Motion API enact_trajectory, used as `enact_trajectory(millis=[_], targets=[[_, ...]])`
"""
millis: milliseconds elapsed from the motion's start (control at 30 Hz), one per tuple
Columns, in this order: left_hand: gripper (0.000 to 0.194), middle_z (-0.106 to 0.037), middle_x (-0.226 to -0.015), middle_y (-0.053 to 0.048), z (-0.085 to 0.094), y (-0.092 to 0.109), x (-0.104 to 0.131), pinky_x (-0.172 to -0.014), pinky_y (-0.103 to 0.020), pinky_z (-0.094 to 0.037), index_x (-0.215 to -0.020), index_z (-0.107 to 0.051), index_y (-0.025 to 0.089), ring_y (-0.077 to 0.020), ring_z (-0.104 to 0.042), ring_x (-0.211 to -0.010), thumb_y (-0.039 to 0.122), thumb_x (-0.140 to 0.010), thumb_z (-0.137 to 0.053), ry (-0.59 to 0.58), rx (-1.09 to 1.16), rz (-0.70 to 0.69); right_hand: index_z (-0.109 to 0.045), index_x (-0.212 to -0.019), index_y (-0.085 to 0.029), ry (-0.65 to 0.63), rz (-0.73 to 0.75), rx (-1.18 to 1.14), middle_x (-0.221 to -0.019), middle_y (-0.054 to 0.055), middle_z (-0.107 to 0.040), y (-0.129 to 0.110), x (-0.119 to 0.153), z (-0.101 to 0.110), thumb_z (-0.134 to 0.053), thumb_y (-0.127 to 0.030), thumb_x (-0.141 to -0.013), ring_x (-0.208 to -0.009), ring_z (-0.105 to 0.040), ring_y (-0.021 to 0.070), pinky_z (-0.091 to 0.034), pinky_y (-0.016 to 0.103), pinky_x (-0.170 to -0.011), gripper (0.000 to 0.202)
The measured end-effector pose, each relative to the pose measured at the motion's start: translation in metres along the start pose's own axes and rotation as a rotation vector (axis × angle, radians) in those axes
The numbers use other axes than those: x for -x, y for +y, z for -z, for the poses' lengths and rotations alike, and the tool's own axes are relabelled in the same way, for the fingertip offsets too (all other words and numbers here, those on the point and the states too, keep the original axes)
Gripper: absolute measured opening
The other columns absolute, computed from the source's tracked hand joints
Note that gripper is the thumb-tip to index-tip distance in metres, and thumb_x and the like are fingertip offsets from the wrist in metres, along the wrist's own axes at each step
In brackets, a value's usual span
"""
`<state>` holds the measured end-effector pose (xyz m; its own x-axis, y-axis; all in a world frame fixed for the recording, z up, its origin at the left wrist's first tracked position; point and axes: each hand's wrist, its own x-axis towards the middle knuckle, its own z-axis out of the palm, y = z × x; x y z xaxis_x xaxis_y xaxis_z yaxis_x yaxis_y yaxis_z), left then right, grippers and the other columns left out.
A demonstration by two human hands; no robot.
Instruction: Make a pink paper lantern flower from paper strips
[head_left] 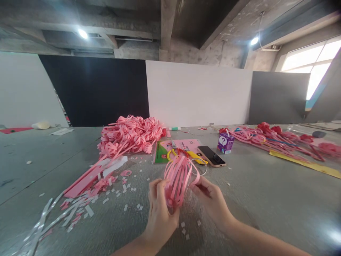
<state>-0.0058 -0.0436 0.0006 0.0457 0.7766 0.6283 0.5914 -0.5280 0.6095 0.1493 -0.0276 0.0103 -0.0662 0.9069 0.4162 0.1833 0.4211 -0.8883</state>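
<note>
Shaping a pink paper-strip bundle (178,177), loop-arranging step by the look of it. Left hand (161,209) closed round the gathered lower end; right hand (210,199) narrow, fingertips seemingly pinching an outer strip on the right side. Next move calls for, I'd judge, firm left hold, light right fingers so the paper doesn't crease. Bundle's between the hands, over the table (261,199), nearer the person than the yellow-handled tool (197,157). Long axis roughly upright, slight rightward lean; looped end up and away, gathered end down at left palm.
</note>
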Motion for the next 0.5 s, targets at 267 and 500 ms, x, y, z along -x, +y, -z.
enact_trajectory(millis=[267,500], targets=[[0.048,-0.036,-0.099,-0.006,-0.0055,-0.0052,-0.0002,-0.081,-0.036,-0.041,-0.105,-0.038,0.02,-0.0194,-0.044,-0.092,-0.004,-0.064,-0.042,-0.01,0.066,0.007,-0.053,-0.082,-0.018,0.014,0.038,0.04,-0.076,0.002,-0.062,0.0022,0.0061,-0.0023,-0.052,-0.023,-0.078,-0.069,-0.057,0.0133,-0.045,0.024,-0.063,0.007],[0.033,-0.035,-0.098,-0.005,-0.0068,-0.0045,0.0001,-0.08,-0.036,-0.042,-0.103,-0.038,0.021,-0.018,-0.044,-0.089,0.009,-0.075,-0.049,-0.047,0.031,-0.026,-0.052,-0.073,-0.019,0.04,0.135,0.2,-0.067,-0.001,-0.06,-0.0011,0.0104,-0.0034,-0.051,-0.019,-0.078,-0.063,-0.055,0.0115,-0.043,0.021,-0.06,0.005]])
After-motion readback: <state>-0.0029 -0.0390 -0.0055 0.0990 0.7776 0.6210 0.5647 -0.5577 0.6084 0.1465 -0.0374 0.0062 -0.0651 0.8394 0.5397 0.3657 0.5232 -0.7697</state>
